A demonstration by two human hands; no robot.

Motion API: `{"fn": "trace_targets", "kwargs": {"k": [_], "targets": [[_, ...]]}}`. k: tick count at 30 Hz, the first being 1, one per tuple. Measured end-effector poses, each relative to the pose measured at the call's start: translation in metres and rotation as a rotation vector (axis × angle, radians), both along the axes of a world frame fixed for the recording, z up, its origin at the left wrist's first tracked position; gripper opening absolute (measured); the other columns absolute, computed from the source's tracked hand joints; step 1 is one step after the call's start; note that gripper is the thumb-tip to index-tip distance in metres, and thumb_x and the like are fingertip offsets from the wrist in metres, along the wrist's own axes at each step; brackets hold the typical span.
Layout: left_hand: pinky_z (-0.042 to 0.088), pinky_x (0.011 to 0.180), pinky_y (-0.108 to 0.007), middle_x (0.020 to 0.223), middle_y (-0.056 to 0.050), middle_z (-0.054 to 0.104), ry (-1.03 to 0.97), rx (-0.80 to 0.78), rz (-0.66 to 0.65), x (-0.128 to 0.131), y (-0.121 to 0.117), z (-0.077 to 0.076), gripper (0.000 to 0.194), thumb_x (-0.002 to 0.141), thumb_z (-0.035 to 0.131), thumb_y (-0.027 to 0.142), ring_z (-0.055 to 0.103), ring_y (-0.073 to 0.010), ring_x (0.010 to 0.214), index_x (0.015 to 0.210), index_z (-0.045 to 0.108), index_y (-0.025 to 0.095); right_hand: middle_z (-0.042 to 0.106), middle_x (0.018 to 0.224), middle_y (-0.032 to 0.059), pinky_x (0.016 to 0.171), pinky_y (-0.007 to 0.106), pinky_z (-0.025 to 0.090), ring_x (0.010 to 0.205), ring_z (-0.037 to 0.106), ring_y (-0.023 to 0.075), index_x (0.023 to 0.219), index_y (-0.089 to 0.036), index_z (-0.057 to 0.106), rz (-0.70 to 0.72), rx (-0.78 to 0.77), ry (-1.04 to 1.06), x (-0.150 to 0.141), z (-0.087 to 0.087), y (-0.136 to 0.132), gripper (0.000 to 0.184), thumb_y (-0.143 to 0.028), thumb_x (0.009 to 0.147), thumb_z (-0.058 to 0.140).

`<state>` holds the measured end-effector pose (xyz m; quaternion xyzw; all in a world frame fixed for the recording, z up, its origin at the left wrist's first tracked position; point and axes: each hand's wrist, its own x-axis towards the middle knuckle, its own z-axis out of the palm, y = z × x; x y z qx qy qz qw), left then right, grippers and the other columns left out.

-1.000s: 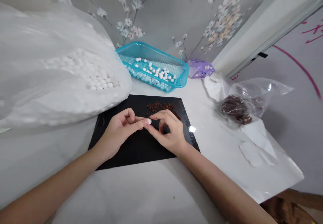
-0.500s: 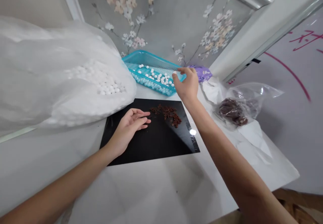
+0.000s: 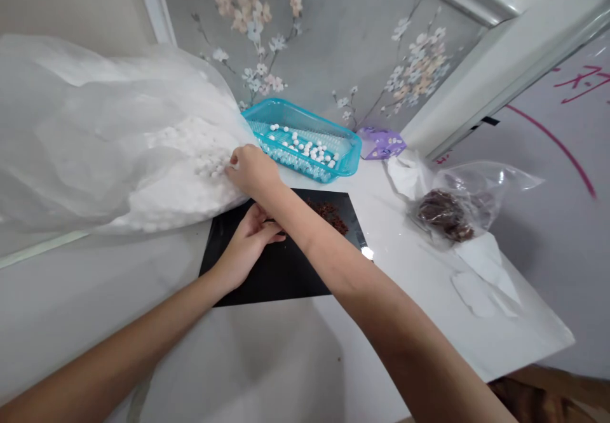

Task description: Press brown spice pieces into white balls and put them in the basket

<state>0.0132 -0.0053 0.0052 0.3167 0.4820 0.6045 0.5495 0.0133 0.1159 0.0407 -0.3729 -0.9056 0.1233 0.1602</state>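
My right hand [image 3: 253, 170] reaches across to the mouth of a big white plastic bag [image 3: 86, 118] full of small white balls [image 3: 210, 162]. Its fingers are curled together against the balls, and I cannot make out whether one is between them. Below it, my left hand [image 3: 250, 242] hovers over a black mat [image 3: 281, 277], fingers loosely stretched and holding nothing I can see. My right forearm partly covers those fingers. A pile of small dark reddish-brown bits [image 3: 333, 216] lies on the mat, partly hidden by the same arm.
A blue plastic basket [image 3: 350, 156] with several white balls stands behind the mat. Right of it are a purple packet [image 3: 381, 143], crumpled white paper [image 3: 405, 172] and a clear bag of dark brown stuff [image 3: 445, 213]. A patterned wall panel rises behind; a whiteboard [image 3: 548, 239] stands right.
My hands were together on a white ball, then my right hand went to the basket with a white ball and has since swung left to the bag. My left hand stayed over the mat.
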Motion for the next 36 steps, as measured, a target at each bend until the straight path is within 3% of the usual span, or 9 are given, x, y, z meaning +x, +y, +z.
{"fn": "trace_targets", "kwargs": {"k": [2,5,9,13,18,22,29,36], "targets": [[0.05,0.075,-0.024,0.102,-0.001,0.063,-0.012,0.008,-0.005,0.0,0.0,0.001,0.029,0.072,0.066,0.026,0.06,-0.0149,0.094,0.099,0.057,0.021,0.062,0.101,0.0109,0.073,0.032,0.048,0.088,0.06,0.0218,0.09,-0.015,0.064,-0.005,-0.016,-0.01,-0.005,-0.002,0.004,0.013,-0.017,0.082,0.053],[0.05,0.073,-0.024,0.095,-0.001,0.064,-0.001,-0.016,-0.011,0.0,0.0,0.0,0.023,0.073,0.065,0.025,0.061,-0.014,0.086,0.094,0.059,0.02,0.061,0.099,0.0094,0.074,0.03,0.047,0.086,0.059,0.0187,0.09,-0.014,0.063,-0.015,0.006,0.079,0.005,0.0,0.002,0.014,-0.02,0.086,0.052],[0.05,0.07,-0.025,0.084,-0.001,0.065,-0.031,-0.039,-0.007,-0.002,0.002,-0.004,0.017,0.078,0.06,0.032,0.062,-0.0133,0.076,0.087,0.062,0.019,0.056,0.081,0.0024,0.074,0.025,0.046,0.075,0.054,0.0117,0.088,-0.015,0.062,-0.061,0.02,0.482,0.047,-0.002,-0.01,0.013,-0.026,0.086,0.056],[0.049,0.065,-0.024,0.081,-0.001,0.064,-0.054,-0.028,0.024,-0.003,0.003,-0.006,0.027,0.081,0.055,0.041,0.061,-0.0126,0.071,0.095,0.06,0.018,0.051,0.077,-0.0015,0.05,0.021,0.04,0.047,0.036,0.004,0.084,-0.017,0.063,-0.115,-0.084,0.685,0.095,-0.016,-0.034,0.013,-0.03,0.083,0.059],[0.048,0.065,-0.021,0.082,-0.001,0.062,0.022,-0.036,0.047,-0.001,0.002,-0.001,0.03,0.079,0.06,0.045,0.059,-0.0107,0.071,0.089,0.061,0.017,0.052,0.08,-0.0002,0.048,0.02,0.039,0.048,0.038,0.0039,0.087,-0.018,0.064,-0.015,-0.12,0.607,0.128,-0.031,-0.061,0.014,-0.029,0.084,0.058],[0.049,0.068,-0.022,0.081,0.0,0.063,0.107,-0.075,0.029,0.001,0.001,0.002,0.027,0.072,0.069,0.04,0.059,-0.0104,0.072,0.086,0.064,0.017,0.054,0.085,0.0008,0.046,0.02,0.039,0.046,0.037,0.0032,0.092,-0.018,0.064,0.053,-0.119,0.568,0.138,-0.034,-0.062,0.014,-0.027,0.084,0.057],[0.05,0.074,-0.025,0.091,-0.001,0.064,0.037,-0.102,0.092,-0.001,0.002,0.002,0.033,0.068,0.072,0.038,0.06,-0.0117,0.08,0.094,0.064,0.019,0.058,0.083,0.0021,0.047,0.023,0.039,0.049,0.044,0.0065,0.083,-0.019,0.067,-0.136,-0.031,0.409,0.153,-0.041,-0.051,0.012,-0.026,0.082,0.058],[0.048,0.073,-0.022,0.091,0.0,0.065,0.067,-0.09,0.078,0.0,0.002,0.001,0.031,0.07,0.073,0.037,0.06,-0.0107,0.08,0.095,0.066,0.019,0.061,0.091,0.0022,0.061,0.023,0.044,0.074,0.06,0.0126,0.089,-0.021,0.065,-0.121,-0.007,0.23,0.144,-0.045,-0.055,0.016,-0.027,0.087,0.051]]}}
